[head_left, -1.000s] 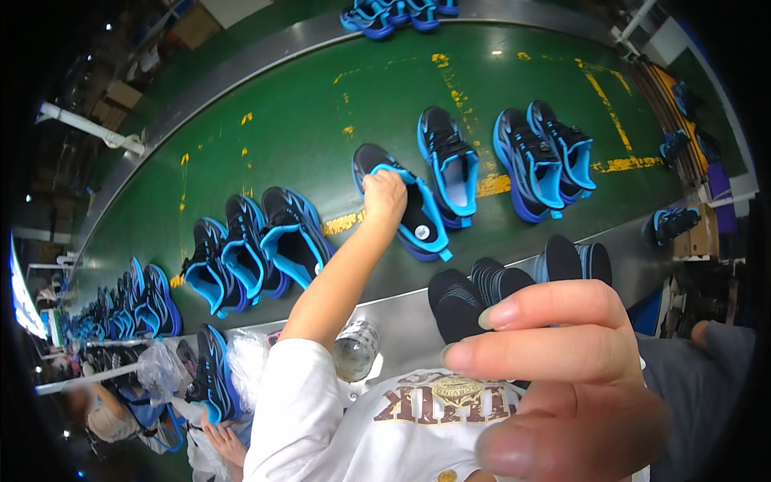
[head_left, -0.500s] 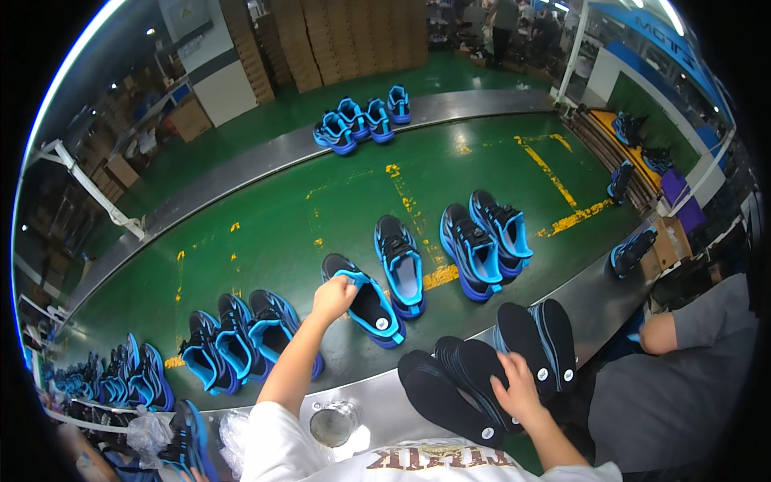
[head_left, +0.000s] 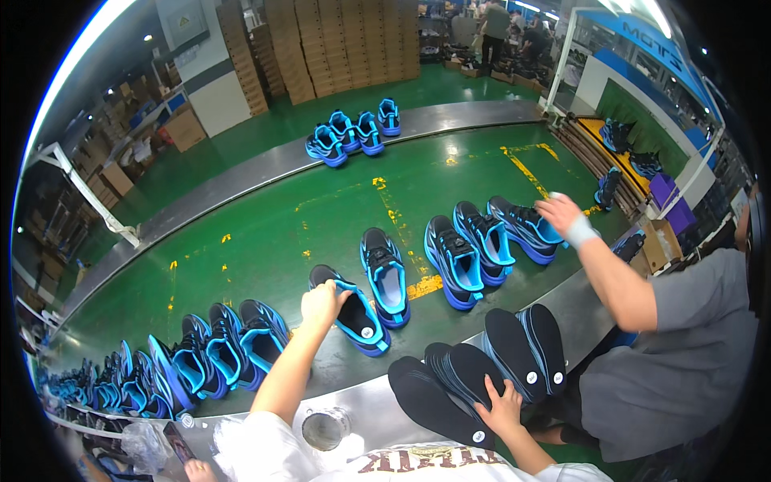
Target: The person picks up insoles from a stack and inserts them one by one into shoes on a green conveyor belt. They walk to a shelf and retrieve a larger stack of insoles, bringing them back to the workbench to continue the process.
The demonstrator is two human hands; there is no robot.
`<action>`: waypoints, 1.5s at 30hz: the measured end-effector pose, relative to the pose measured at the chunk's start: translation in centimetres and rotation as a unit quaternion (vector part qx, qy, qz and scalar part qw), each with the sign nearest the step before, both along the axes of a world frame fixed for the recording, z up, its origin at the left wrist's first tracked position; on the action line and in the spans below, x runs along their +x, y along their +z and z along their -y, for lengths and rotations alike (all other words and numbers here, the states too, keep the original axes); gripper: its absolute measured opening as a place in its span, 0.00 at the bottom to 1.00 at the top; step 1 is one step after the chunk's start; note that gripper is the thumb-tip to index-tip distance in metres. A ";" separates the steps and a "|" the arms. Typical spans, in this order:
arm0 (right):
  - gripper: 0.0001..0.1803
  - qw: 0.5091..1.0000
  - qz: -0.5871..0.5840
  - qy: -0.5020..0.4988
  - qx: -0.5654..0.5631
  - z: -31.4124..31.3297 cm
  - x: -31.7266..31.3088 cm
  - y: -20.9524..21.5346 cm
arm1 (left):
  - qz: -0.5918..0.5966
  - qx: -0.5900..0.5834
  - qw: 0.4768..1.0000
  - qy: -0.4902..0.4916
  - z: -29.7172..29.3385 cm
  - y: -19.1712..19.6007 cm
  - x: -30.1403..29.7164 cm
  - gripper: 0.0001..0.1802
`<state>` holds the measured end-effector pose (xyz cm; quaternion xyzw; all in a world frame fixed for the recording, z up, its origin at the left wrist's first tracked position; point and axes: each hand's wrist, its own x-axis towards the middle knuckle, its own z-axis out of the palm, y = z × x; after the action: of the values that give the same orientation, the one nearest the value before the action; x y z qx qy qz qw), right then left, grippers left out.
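Note:
My left hand is closed on the collar of a black and blue sneaker standing on the green belt. Inside that shoe lies a black insole with a small white round sticker at the heel. Just right of it stands another sneaker with a pale grey inside. My right hand, fingers spread, rests on the edge of a fanned pile of black insoles at the near metal edge. A second group of insoles lies beside this pile, touching or nearly touching it.
A co-worker's hand reaches in from the right to a sneaker. More sneakers line the belt. Several stand on the far metal ledge. A round metal tin sits near my left forearm. Another person's hand shows at lower left.
A co-worker's arm has come in over the belt at right, where another sneaker now stands. A sneaker at lower left has come onto the belt. My right fingers have shifted slightly on the insoles.

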<state>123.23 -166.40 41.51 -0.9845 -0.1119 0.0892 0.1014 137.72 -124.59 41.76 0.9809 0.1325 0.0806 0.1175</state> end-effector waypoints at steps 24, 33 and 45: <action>0.41 0.997 0.011 -0.037 0.066 1.9 0.5 -1.7 | 0.056 -0.174 0.980 -0.077 -0.4 5.9 -6.2 0.13; 0.42 0.997 0.027 -0.037 0.067 2.4 0.7 -2.1 | 0.008 -0.065 0.998 -0.022 5.4 1.8 -28.0 0.14; 0.41 0.997 0.030 -0.032 0.071 3.6 1.1 -2.3 | 0.059 -0.006 0.998 -0.031 9.4 0.7 -23.3 0.08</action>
<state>124.29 -170.03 39.25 -0.9801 -0.0899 0.0479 0.1705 114.42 -134.00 42.50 0.9772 0.0958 0.1343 0.1335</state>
